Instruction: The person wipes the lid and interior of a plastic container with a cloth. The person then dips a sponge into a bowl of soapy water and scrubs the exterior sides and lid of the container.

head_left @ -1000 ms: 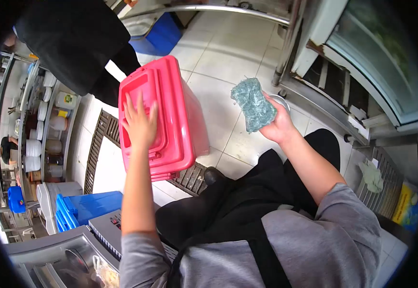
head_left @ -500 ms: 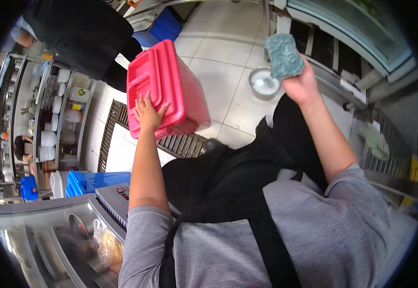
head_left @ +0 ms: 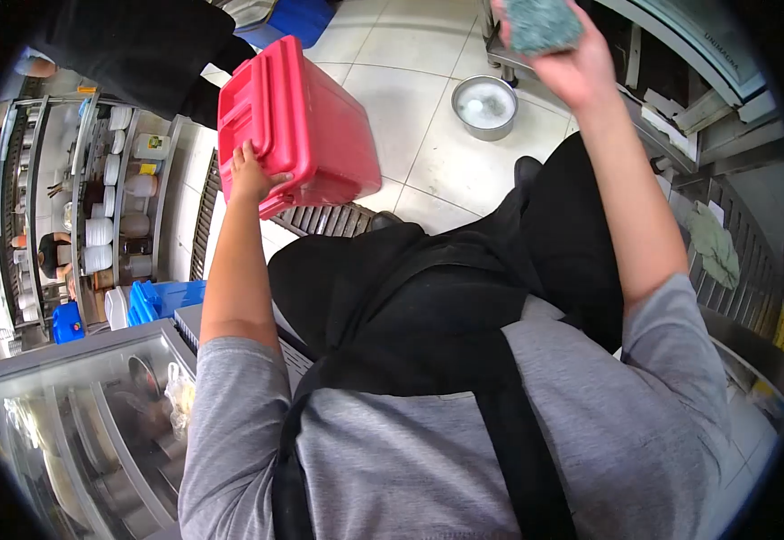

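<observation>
A red plastic bin (head_left: pixel 333 126) with a ridged lid is tipped toward me on the tiled floor. My left hand (head_left: pixel 255 175) lies on its lid near the lower edge, thumb spread away from the fingers, gripping nothing. A grey-green scouring pad (head_left: pixel 545 25) is held up at the top of the view, partly cut off by the frame. My right hand (head_left: pixel 581 67) is closed on it from below. Between the bin and my right arm, a round metal bowl (head_left: pixel 484 108) of foamy water stands on the floor.
Steel shelves (head_left: pixel 77 193) stacked with dishes stand at the left. A person in black (head_left: pixel 131 54) is close behind the bin. A glass-topped counter (head_left: pixel 95 423) is at lower left. Steel equipment (head_left: pixel 680 117) lines the right, with a pale cloth (head_left: pixel 714 245) on a slatted rack.
My right hand has lifted the scouring pad up and farther away. My left hand stays on the lid, its fingers closer together. The view has shifted slightly.
</observation>
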A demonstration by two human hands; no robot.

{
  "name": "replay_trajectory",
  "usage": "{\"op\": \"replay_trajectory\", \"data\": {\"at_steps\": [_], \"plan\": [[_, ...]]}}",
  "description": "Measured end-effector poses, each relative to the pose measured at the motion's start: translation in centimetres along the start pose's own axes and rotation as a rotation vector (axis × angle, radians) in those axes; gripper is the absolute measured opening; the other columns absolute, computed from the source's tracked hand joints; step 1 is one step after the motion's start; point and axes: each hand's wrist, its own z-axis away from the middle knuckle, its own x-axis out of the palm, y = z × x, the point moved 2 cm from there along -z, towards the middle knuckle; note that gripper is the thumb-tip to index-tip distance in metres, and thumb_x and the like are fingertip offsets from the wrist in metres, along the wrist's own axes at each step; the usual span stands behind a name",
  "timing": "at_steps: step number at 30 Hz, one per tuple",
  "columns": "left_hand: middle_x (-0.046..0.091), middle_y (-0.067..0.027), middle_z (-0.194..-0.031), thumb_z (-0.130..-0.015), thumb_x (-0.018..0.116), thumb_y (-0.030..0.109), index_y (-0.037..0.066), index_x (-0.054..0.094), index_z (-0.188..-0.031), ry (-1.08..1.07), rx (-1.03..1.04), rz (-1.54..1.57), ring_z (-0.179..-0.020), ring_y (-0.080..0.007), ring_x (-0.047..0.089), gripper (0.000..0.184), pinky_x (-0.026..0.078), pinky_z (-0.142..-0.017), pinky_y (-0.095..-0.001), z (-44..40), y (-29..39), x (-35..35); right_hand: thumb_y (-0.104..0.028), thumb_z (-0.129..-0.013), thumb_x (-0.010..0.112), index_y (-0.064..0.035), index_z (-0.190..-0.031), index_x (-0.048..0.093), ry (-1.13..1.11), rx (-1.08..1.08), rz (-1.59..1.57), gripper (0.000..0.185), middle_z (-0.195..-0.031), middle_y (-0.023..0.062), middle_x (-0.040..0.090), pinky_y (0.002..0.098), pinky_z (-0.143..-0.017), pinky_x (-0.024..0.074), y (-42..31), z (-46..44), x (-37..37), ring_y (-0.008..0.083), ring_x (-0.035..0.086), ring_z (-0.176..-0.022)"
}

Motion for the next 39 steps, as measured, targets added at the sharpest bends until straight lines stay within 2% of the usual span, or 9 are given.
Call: {"op": "replay_trajectory", "data": {"at_steps": [1, 2, 8, 15, 18, 22, 24, 29, 39], "plan": [[0.027, -0.0255, -0.147, -0.048, 0.091, 0.045, 0.004, 0.02, -0.145, 0.021, 0.001, -0.019, -0.136, -0.0422, 0.029, 0.127, 0.029, -0.112, -0.0462, -0.3, 0.3, 0.0, -0.036, -0.094, 0.05, -0.0081, -0.113, 0.06, 0.152, -0.02, 0.038, 0.036, -0.106, 0.0114, 0.065, 0.0394, -0.079, 0.0513, 0.1, -1.5, -0.7, 0.0271, 0.063, -0.093], [0.027, -0.0255, -0.147, -0.048, 0.091, 0.045, 0.004, 0.02, -0.145, 0.019, 0.002, -0.026, -0.136, -0.0422, 0.029, 0.127, 0.029, -0.112, -0.0462, -0.4, 1.0, -0.3, -0.025, -0.099, 0.041, 0.0036, -0.135, 0.041, 0.219, 0.067, 0.183, 0.047, -0.135, 0.0239, 0.048, 0.0441, -0.099, 0.044, -0.6, -3.0, -3.1, 0.0375, 0.051, -0.12], [0.047, -0.0217, -0.131, -0.042, 0.091, 0.051, -0.001, 0.036, -0.132, -0.089, 0.036, -0.242, -0.125, -0.0383, 0.045, 0.117, 0.042, -0.102, -0.0441, -1.1, 2.9, -2.5, -0.019, -0.094, 0.051, 0.007, -0.124, 0.049, 0.675, 0.215, 0.374, 0.039, -0.118, 0.0214, 0.059, 0.0403, -0.086, 0.0526, 1.8, -5.5, -11.5, 0.0329, 0.064, -0.099], [0.046, -0.0237, -0.131, -0.048, 0.079, 0.072, -0.006, 0.037, -0.129, -0.186, 0.111, -0.392, -0.123, -0.0419, 0.045, 0.121, 0.04, -0.102, -0.0456, -3.8, 1.3, -1.5, -0.016, -0.094, 0.05, 0.0081, -0.117, 0.053, 0.553, 0.221, 0.43, 0.033, -0.109, 0.0189, 0.063, 0.0376, -0.081, 0.0554, 4.1, -4.9, -10.3, 0.0286, 0.065, -0.092], [0.055, -0.0261, -0.117, -0.062, 0.069, 0.075, -0.007, 0.051, -0.112, -0.114, 0.029, 0.003, -0.111, -0.0413, 0.053, 0.098, 0.042, -0.095, -0.0479, -5.8, 0.2, -1.1, -0.019, -0.094, 0.051, 0.0039, -0.121, 0.053, 0.594, 0.188, 0.529, 0.036, -0.109, 0.0174, 0.063, 0.0384, -0.08, 0.0542, 4.6, -4.2, -9.8, 0.027, 0.065, -0.092], [0.062, -0.0212, -0.096, -0.069, 0.07, 0.068, -0.004, 0.054, -0.098, -0.043, 0.102, -0.004, -0.098, -0.0368, 0.057, 0.079, 0.045, -0.087, -0.0458, -4.5, 1.7, -1.8, -0.027, -0.09, 0.056, -0.0087, -0.127, 0.055, 0.587, 0.332, 1.281, 0.041, -0.104, 0.0153, 0.067, 0.0418, -0.084, 0.0517, 6.0, -4.4, -13.7, 0.0286, 0.066, -0.091], [0.061, -0.0197, -0.095, -0.069, 0.074, 0.059, -0.003, 0.054, -0.098, 0.033, 0.25, 0.046, -0.096, -0.0366, 0.057, 0.071, 0.045, -0.085, -0.0465, -4.3, 0.3, -1.3, -0.026, -0.087, 0.057, -0.0101, -0.12, 0.061, -0.09, 0.555, 2.462, 0.037, -0.105, 0.0171, 0.067, 0.0429, -0.084, 0.0515, 6.0, -6.8, -19.1, 0.0326, 0.065, -0.096], [0.06, -0.0196, -0.098, -0.066, 0.08, 0.044, -0.001, 0.054, -0.104, 0.027, 0.543, 0.21, -0.093, -0.0395, 0.057, 0.065, 0.047, -0.083, -0.045, -4.7, -2.4, -1.2, -0.02, -0.087, 0.055, -0.0112, -0.107, 0.067, 0.197, 0.701, 2.5, 0.025, -0.105, 0.016, 0.067, 0.0437, -0.084, 0.0514, 8.7, -5.5, -27.8, 0.0331, 0.064, -0.098], [0.05, -0.0187, -0.079, -0.071, 0.072, 0.036, -0.002, 0.051, -0.087, 0.336, 0.618, 0.063, -0.072, -0.039, 0.05, 0.046, 0.041, -0.064, -0.0452, -5.1, -3.6, 1.2, -0.014, -0.084, 0.054, -0.0082, -0.1, 0.069, -0.02, 0.967, 2.538, 0.022, -0.108, 0.0173, 0.066, 0.0434, -0.083, 0.0524, 15.1, -5.2, -36.1, 0.0327, 0.066, -0.098]]}}
